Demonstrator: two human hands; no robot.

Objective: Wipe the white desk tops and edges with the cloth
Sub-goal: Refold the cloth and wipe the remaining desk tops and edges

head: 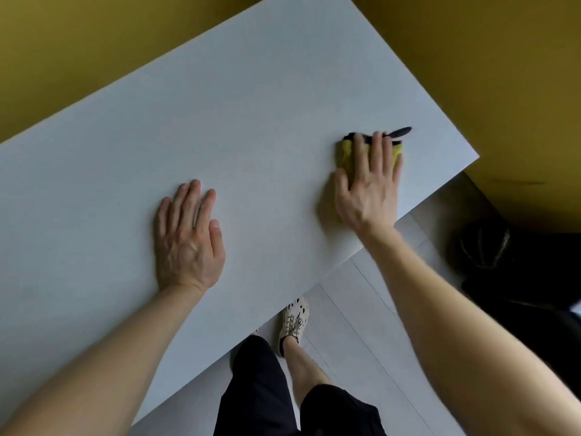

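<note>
Straight-fingered and spread, the person's right hand (367,190) presses flat on a crumpled yellow cloth with a black edge (345,152), which shows between and beyond its fingers. The cloth lies on the flat white desk top (251,105), near the desk's right corner and just inside its near edge. Farther from that corner, the left hand (188,240) rests palm-down on bare desk, fingers extended and holding nothing. Below the desk's near edge, a cream laced shoe (294,319) stands on pale grey floor.

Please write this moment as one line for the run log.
phase: wiping top | right hand: pressing yellow cloth on white desk | left hand: flat on desk
</note>
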